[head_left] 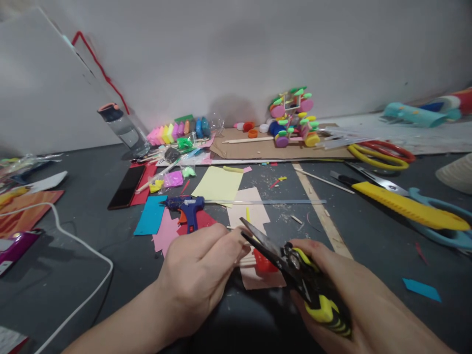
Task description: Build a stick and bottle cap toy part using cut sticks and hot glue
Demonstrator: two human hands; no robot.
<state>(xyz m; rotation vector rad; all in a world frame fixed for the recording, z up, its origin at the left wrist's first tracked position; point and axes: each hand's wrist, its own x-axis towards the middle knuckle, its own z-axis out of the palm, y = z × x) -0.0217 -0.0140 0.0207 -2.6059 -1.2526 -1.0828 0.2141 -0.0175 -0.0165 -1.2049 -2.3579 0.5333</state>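
The right hand [342, 285] is seen closed round the yellow-and-black handles of a pair of cutters [295, 265], whose dark blades are parted and point up and left; the left hand [199, 275] is held just left of the blades, fingers drawn together narrowly on a thin wooden stick [246, 260], which runs toward the blades; whether the blades touch the stick cannot be told; a small red piece [264, 264] is noted directly behind the cutters, lying on a pink paper sheet [254, 216].

Beyond the cutters and to their left, a blue glue gun [188, 206] is found on coloured paper scraps; a yellow paper sheet [218, 184] lies just behind the pink one; a clear ruler [273, 201] is laid across the pink sheet. Well left of the cutters, a white cable [83, 246] is seen curving over the dark table [376, 231], and a black phone [127, 186] lies further back. To the right of the cutters, a yellow utility knife [401, 206] is recorded, lying across teal-handled scissors [438, 216]; yellow-and-red scissors [381, 153] lie behind these.

Furthest from the cutters, against the wall, a colourful model [293, 118] stands on a cardboard sheet [258, 147], with a row of coloured clay blocks [179, 130] to its left.
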